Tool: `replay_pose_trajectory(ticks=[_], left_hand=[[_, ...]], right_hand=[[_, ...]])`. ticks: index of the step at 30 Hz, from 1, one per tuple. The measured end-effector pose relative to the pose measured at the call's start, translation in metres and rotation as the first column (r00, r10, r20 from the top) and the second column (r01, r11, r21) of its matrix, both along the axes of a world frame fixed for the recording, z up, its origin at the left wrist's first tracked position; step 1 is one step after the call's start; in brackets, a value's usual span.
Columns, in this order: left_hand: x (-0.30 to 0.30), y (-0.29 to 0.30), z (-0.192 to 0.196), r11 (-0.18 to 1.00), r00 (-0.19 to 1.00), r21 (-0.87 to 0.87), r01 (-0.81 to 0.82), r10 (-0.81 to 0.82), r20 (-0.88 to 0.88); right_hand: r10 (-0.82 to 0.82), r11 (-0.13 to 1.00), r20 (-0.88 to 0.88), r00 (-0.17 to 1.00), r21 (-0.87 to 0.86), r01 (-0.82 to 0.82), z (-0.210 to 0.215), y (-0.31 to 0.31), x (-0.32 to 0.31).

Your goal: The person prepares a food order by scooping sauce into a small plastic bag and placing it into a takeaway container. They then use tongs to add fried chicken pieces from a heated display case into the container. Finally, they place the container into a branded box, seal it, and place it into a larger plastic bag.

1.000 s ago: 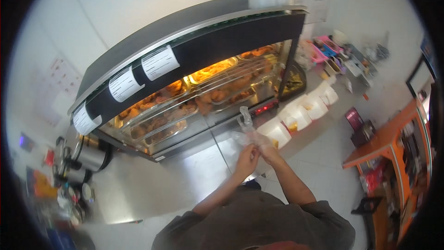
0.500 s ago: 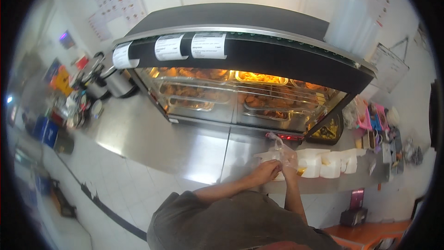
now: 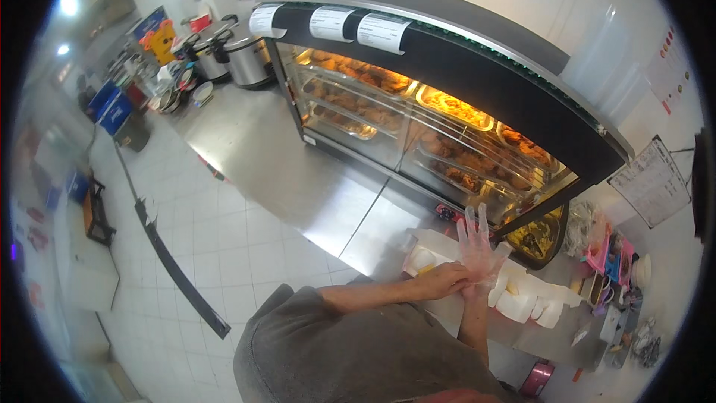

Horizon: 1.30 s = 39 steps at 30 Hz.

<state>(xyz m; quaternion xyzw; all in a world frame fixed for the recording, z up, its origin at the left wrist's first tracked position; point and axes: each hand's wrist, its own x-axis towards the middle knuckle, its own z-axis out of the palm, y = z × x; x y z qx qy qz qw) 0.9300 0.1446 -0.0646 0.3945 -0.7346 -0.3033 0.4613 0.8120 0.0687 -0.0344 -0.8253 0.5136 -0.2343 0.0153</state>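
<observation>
My right hand [image 3: 479, 255] points up from the wrist with its fingers spread. A clear plastic glove [image 3: 477, 235] covers it, with loose fingertips standing above my own. My bare left hand [image 3: 445, 281] reaches across and pinches the glove's cuff at my right wrist. White food boxes stand on the steel counter around my hands: an open box [image 3: 424, 257] with a white mound in it, left of the glove, and more boxes [image 3: 517, 300] to its right.
Behind my hands stands a heated display cabinet [image 3: 425, 131] with trays of fried food. A dark tub of yellow food [image 3: 538, 240] sits at its right end. Steel pots [image 3: 246, 60] are at the far left of the counter [image 3: 246, 157]. Pink baskets [image 3: 599, 252] stand at the right.
The view has turned, shifting the cabinet up and right. The glove, crumpled around my right hand before, is now pulled over it with the fingers spread. My left hand has slid to the wrist.
</observation>
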Motion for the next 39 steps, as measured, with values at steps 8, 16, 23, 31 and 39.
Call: replay_pose_trajectory(ticks=[8, 16, 23, 31, 39], left_hand=[[0.005, 0.006, 0.014, 0.973, 0.985, 0.157, 0.168, -0.159, -0.073], [0.072, 0.022, -0.004, 0.96, 0.991, 0.276, -0.037, 0.071, -0.115], [0.177, 0.039, -0.025, 0.862, 0.9, 0.356, -0.361, 0.422, -0.107], [0.272, 0.028, -0.037, 0.713, 0.735, 0.33, -0.618, 0.673, -0.078], [0.269, 0.038, -0.064, 0.735, 0.771, 0.509, -0.449, 0.606, -0.195]], right_hand=[[-0.353, 0.782, 0.899, 0.258, 0.435, -0.447, -0.015, -0.033, -0.001], [-0.507, 0.845, 0.707, 0.493, 0.293, 0.448, 0.039, -0.099, 0.01], [-0.443, 0.882, 0.766, 0.466, 0.278, 0.381, 0.049, -0.087, 0.054], [-0.294, 0.955, 0.478, 0.828, 0.186, 0.232, 0.016, -0.112, 0.067], [-0.591, 0.804, 0.037, 0.806, -0.048, 0.592, 0.02, -0.153, 0.027]])
